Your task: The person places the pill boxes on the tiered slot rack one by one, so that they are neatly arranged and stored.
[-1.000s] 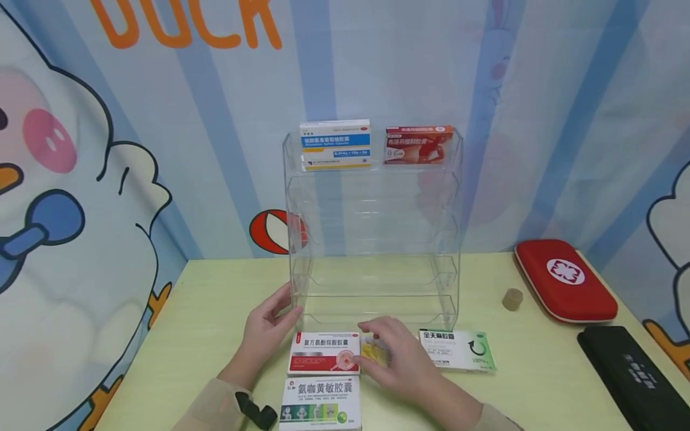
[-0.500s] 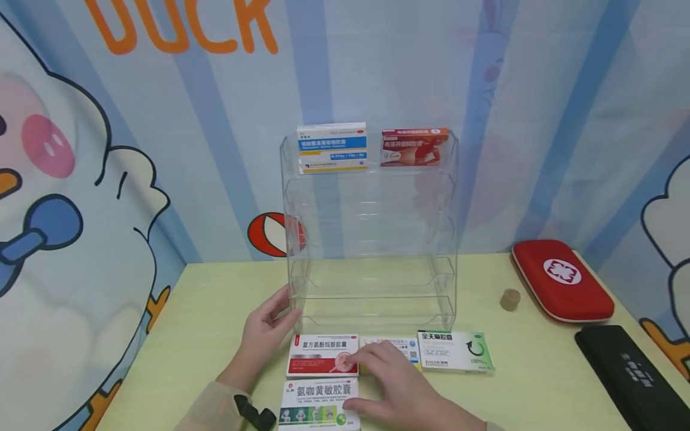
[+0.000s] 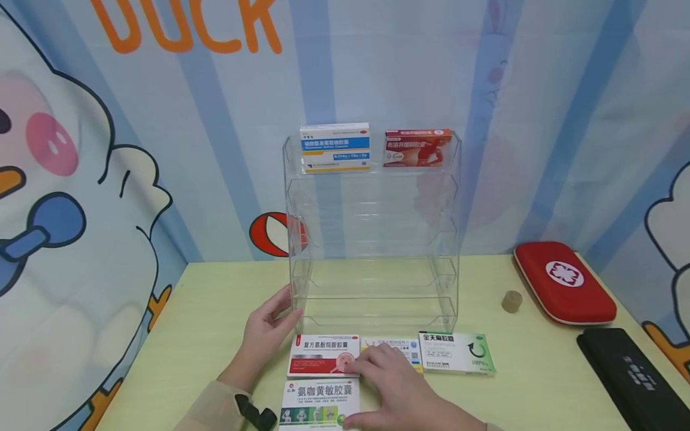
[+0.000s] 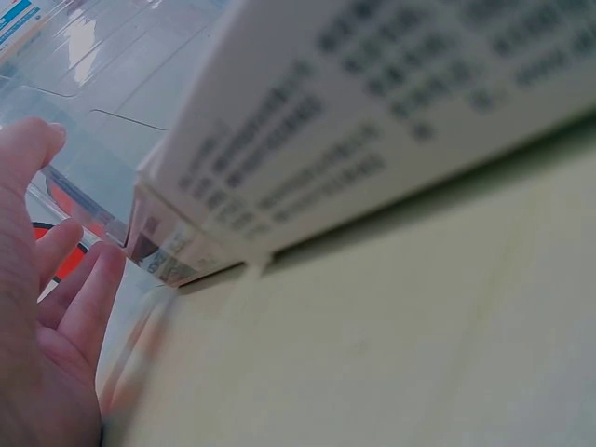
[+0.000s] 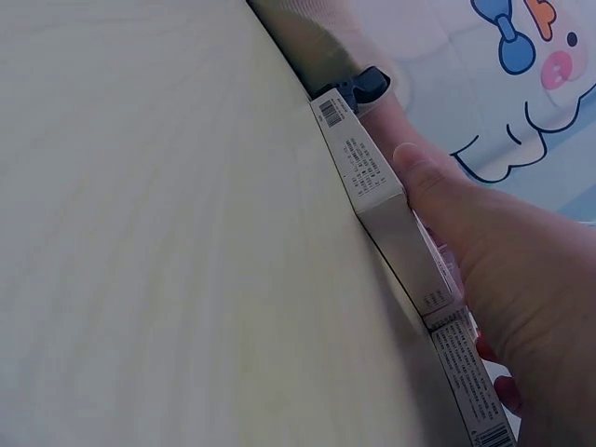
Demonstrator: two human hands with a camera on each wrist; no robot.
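My left hand [image 3: 266, 329] touches the lower left side of a clear tiered rack [image 3: 372, 297], thumb toward the front and fingers fairly straight. My right hand [image 3: 399, 386] lies over the medicine boxes. Its thumb meets the right edge of a white and green medicine box [image 3: 320, 401], and its fingertips are at a red and white medicine box [image 3: 323, 353] just behind. In the right wrist view the thumb tip rests at a box edge [image 5: 363, 168]. A white and yellow medicine box [image 3: 411, 350] is partly hidden by this hand. To its right lies a white and green medicine box with an arrow [image 3: 457, 352].
The rack's top tier holds a blue and white box [image 3: 335, 148] and a red box [image 3: 417, 148]. To the right are a small tan cylinder [image 3: 512, 301], a red zip case [image 3: 565, 282] and a black case [image 3: 636, 377]. A printed cloth [image 3: 226, 137] hangs behind.
My right hand has come down toward me from the white and yellow box, its thumb reaching the front white and green box. My left hand stays at the rack.
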